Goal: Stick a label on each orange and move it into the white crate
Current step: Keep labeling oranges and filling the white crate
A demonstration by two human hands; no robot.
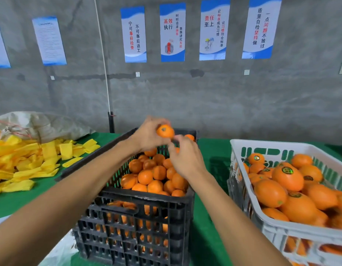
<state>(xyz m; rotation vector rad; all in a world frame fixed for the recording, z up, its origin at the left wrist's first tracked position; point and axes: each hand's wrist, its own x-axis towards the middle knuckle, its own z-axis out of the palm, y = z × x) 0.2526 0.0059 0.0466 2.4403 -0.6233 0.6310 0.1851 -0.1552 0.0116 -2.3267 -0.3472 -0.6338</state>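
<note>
My left hand (149, 134) grips an orange (165, 130) above the far end of the black crate (139, 208), which holds several unlabelled oranges (152, 175). A small dark mark shows on the held orange's top. My right hand (185, 158) is just below and to the right of it, its fingertips pinched together near the fruit; what they pinch is too small to tell. The white crate (241, 181) stands to the right and holds several oranges (287, 175) bearing round dark labels.
A green cloth (210, 189) covers the table. Yellow foam sleeves (32, 164) lie heaped at the left beside a pale sack (41, 123). A grey wall with posters (172, 31) rises behind. A narrow gap separates the two crates.
</note>
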